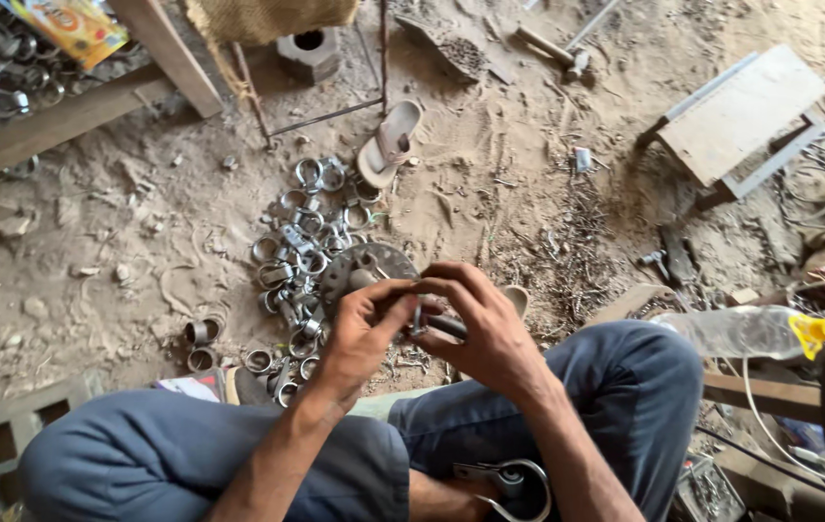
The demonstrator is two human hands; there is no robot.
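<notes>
Right between the knees, a small metal clamp piece (419,317) is pinched by the fingers of both the left hand (359,333) and right hand (485,329), closed around it above the sandy ground (122,242). Just beyond lies a toothed metal disc (369,266) amid a heap of metal rings (301,232). Farther off rest a sandal (390,143), a wooden stool (741,116) and a plastic bottle (741,331).

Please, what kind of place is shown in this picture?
Probably a small, informal metal workshop with a dirt floor: a heap of metal clamp rings lies there, a hammer too, and both hands hold a small metal part.
</notes>
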